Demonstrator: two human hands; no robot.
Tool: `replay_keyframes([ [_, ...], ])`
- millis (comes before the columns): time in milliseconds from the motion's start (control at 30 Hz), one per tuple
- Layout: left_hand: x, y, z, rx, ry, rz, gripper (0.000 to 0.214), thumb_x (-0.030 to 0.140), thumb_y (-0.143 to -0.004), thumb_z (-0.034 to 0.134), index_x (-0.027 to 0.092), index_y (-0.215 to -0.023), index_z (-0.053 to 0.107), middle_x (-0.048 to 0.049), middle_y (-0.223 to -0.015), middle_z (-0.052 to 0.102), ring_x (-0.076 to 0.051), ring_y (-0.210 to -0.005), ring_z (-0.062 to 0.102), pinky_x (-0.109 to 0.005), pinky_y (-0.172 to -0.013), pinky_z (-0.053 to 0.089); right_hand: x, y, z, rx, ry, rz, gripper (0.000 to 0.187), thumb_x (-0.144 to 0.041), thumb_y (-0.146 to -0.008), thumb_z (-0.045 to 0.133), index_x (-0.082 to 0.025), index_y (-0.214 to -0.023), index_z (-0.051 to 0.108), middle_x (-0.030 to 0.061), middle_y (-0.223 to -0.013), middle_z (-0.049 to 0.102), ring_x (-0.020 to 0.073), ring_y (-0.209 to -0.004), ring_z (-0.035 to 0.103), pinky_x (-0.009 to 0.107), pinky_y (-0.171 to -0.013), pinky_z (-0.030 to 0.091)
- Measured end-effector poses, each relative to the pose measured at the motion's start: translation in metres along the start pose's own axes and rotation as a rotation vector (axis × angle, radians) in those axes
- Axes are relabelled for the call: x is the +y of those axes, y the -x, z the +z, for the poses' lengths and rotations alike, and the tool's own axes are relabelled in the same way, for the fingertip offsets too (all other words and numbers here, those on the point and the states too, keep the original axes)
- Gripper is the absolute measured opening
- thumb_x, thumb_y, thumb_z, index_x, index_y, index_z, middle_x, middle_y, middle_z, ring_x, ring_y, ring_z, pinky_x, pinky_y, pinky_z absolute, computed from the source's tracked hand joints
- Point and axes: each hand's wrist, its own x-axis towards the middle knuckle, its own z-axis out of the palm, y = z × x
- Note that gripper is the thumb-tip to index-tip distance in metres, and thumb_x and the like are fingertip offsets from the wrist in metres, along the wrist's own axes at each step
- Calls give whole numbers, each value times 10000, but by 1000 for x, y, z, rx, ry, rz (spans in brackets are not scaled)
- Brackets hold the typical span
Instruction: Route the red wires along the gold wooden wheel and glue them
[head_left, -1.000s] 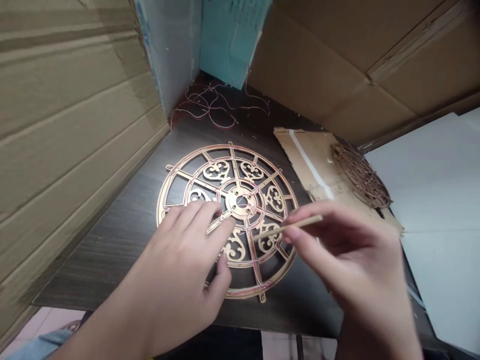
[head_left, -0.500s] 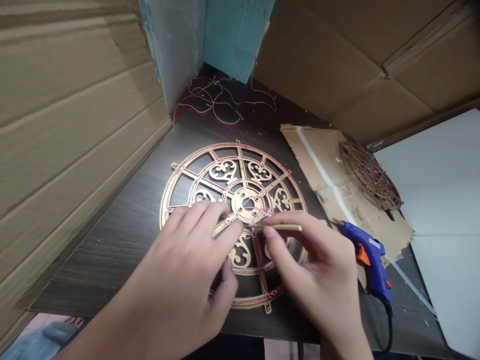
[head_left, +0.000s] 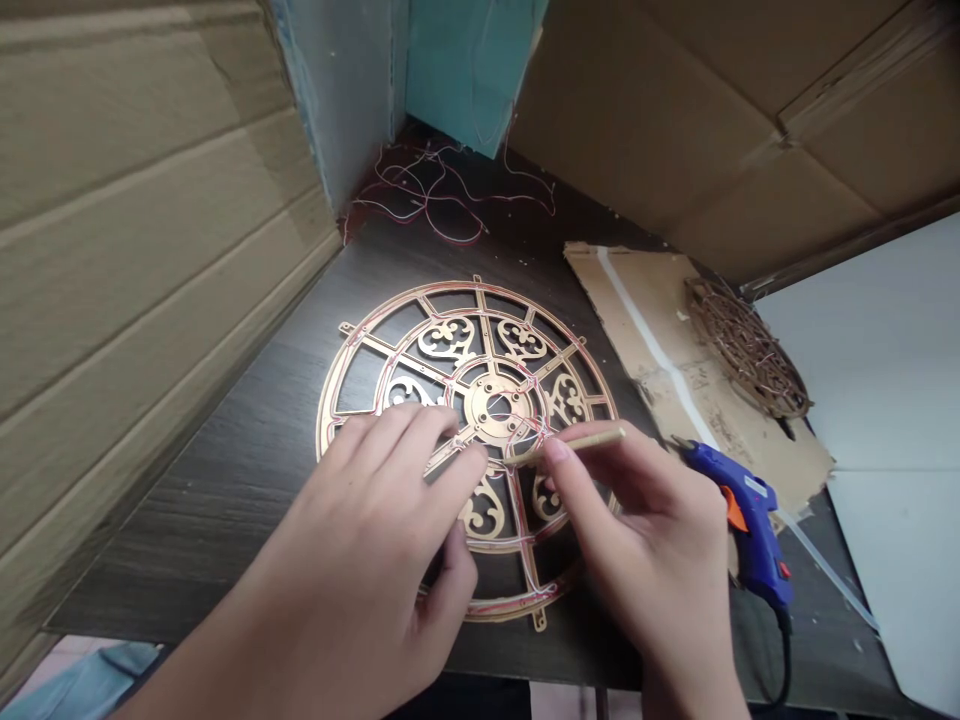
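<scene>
A round gold-coloured frame [head_left: 489, 347] with spokes and scroll ornaments lies flat before me, thin red and white wires running along its rings. My left hand [head_left: 390, 530] bends over its near left side, holding it, with the thumb lower down; some fingertips are hidden. Between the thumb and fingers of my right hand [head_left: 645, 530] is a thin pale wooden stick [head_left: 592, 441]. Its far tip reaches the wires just below the hub, close to my left index finger.
A blue hot glue gun [head_left: 739, 510] with an orange trigger lies right of my right hand. Behind it, a cardboard sheet [head_left: 660, 340] bears a smaller brown round frame [head_left: 750, 350]. Loose wires [head_left: 442, 190] lie at the back. Cardboard walls [head_left: 165, 260] flank the dark table [head_left: 202, 470].
My right hand has shifted slightly right, and the stick's near end has swung upward so that it slants more. My left hand stays nearly in place.
</scene>
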Motion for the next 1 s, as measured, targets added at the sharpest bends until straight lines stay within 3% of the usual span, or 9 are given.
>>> replay_keyframes([
  [200, 1, 1, 0, 3, -3, -2, 233, 159, -876, 535, 211, -1099, 581, -111, -1244, 601, -321, -1180, 540, -535, -972, 450, 1, 1, 0, -7, -47, 82, 44, -282, -941, 730, -252, -911, 736, -29, -820, 741, 123, -703, 680, 215, -652, 550],
  [500, 1, 2, -2, -5, -2, -10, 279, 154, -868, 541, 207, -1140, 579, -110, -1243, 596, -327, -1168, 545, -544, -965, 459, 0, -1, 1, -31, -116, 109, 35, -281, -946, 727, -260, -924, 742, -30, -846, 755, 118, -726, 693, 198, -675, 566],
  [833, 0, 0, -1, -9, -18, -4, 243, 155, -870, 533, 208, -1103, 579, -116, -1247, 594, -327, -1159, 550, -549, -961, 455, -3, -6, 3, -77, -174, 93, 40, -259, -949, 709, -233, -931, 733, -11, -855, 753, 128, -736, 698, 213, -678, 574],
  [1000, 0, 1, -2, -24, 15, -8, 293, 147, -872, 540, 227, -1151, 582, -97, -1234, 589, -305, -1146, 544, -527, -958, 461, -4, -4, 2, -72, -83, 1, 28, -218, -936, 714, -237, -918, 725, -44, -816, 734, 96, -694, 685, 180, -654, 544],
])
